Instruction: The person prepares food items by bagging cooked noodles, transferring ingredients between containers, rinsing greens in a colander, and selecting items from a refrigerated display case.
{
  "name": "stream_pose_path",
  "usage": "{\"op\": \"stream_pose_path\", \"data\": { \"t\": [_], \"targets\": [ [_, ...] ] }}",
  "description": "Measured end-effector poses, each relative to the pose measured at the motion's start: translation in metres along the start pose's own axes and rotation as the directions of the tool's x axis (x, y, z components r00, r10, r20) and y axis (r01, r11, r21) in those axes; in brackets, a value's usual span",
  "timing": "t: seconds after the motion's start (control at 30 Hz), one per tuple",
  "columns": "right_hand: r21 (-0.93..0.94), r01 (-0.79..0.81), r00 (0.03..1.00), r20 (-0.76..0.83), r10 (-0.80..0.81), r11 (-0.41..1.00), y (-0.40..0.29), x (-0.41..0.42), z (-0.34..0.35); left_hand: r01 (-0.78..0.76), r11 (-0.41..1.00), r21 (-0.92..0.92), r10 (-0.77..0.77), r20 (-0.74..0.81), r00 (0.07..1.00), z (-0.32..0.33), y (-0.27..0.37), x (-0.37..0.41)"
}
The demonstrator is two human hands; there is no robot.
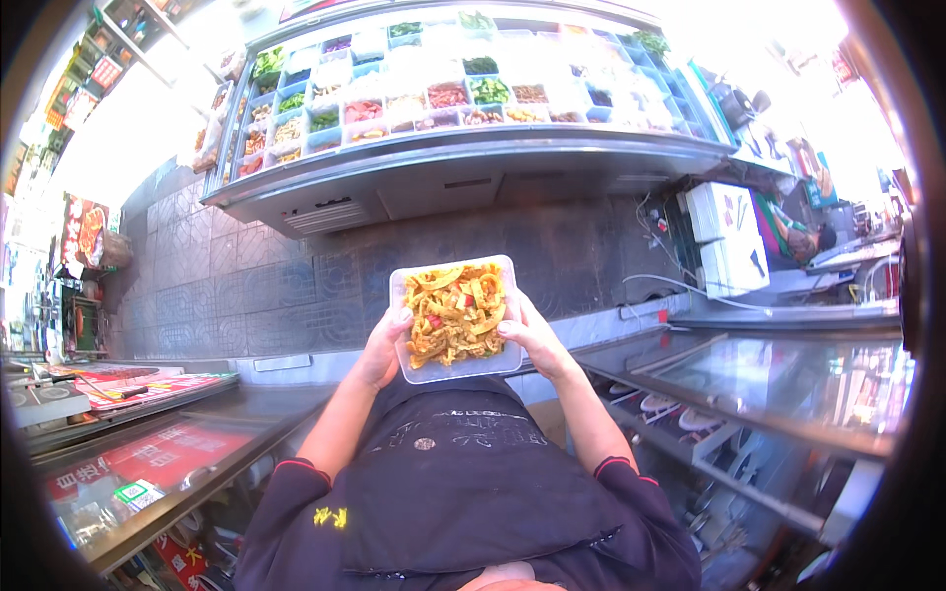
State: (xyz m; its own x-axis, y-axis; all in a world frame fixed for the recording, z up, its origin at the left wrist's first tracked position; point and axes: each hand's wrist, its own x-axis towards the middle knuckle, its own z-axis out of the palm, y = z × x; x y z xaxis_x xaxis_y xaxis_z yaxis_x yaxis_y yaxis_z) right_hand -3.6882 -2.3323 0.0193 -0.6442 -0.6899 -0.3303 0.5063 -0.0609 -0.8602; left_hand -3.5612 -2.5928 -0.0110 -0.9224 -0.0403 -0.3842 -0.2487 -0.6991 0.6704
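A rectangular clear plastic tub is held level between both hands in front of the dark apron. It holds yellowish sauced food strips with a few red pieces. My left hand grips the tub's left side, its thumb over the rim. On the opposite side my right hand holds the tub with the thumb on the rim, the other fingers mostly hidden. Beneath and beyond the tub lies the tiled floor.
A refrigerated display counter with many bins of vegetables and meats stands ahead. White boxes and loose cables are at the right. Glass-topped counters flank me on both sides. Another person is at the far right.
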Motion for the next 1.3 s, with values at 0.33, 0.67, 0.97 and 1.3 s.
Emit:
{"op": "stream_pose_path", "data": {
  "t": [0.33,0.67,0.97,1.3],
  "targets": [
    [0.206,0.280,0.933,-0.288,-0.215,0.938,-0.025,0.148,-0.153,-0.028,0.939,0.343,0.023,0.017,1.000,-0.054,0.042,0.293],
    [0.139,0.309,0.843,-0.497,-0.203,0.941,-0.086,0.296,-0.273,-0.131,0.676,0.725,0.503,-0.324,0.801,-0.209,0.112,0.583],
    [0.035,0.177,0.933,-0.324,-0.157,0.984,-0.154,0.485,-0.394,0.455,0.344,0.822,0.291,-0.553,0.780,-0.288,0.087,0.726],
    [-0.095,-0.104,0.991,-0.089,0.096,0.990,-0.173,0.621,-0.429,0.512,0.731,0.451,-0.073,-0.695,0.716,-0.248,0.066,0.779]
  ]
}}
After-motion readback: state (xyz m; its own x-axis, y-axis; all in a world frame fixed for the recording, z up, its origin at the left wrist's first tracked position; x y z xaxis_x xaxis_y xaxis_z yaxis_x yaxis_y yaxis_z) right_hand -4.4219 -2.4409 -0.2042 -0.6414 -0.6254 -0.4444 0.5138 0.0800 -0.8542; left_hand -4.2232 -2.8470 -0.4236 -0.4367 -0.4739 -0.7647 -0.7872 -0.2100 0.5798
